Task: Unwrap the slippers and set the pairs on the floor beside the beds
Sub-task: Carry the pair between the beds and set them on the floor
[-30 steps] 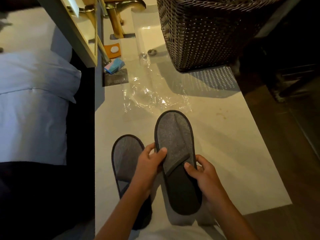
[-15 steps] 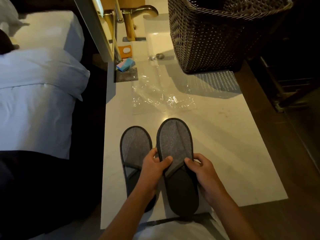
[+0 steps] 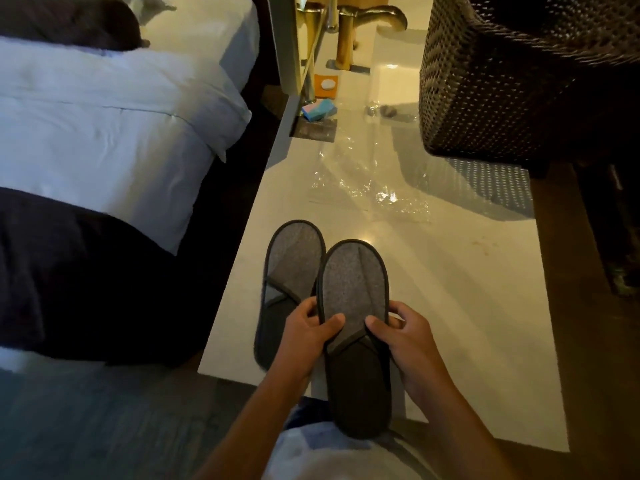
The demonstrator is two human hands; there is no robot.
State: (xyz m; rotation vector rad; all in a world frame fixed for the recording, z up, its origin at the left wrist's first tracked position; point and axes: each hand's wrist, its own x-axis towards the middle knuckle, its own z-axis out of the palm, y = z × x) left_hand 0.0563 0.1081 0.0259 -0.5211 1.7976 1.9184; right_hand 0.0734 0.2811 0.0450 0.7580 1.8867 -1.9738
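Note:
Two grey slippers with dark trim are in the head view. One slipper (image 3: 289,271) lies flat on the pale floor strip (image 3: 467,323) beside the bed (image 3: 104,126). The second slipper (image 3: 353,289) is held just right of it, slightly overlapping its edge. My left hand (image 3: 308,337) grips its left rim, thumb on the grey upper. My right hand (image 3: 408,344) grips its right rim, thumb at the strap edge. Clear plastic wrap (image 3: 367,181) lies crumpled on the floor beyond the slippers.
A dark wicker basket (image 3: 512,81) stands at the upper right. A furniture leg (image 3: 344,39), a blue packet (image 3: 320,110) and an orange card (image 3: 325,86) sit at the far end. Dark wood floor (image 3: 588,358) runs along the right.
The held slipper has moved left and down, closer to the slipper on the floor. The view has shifted, showing more of the bed on the left.

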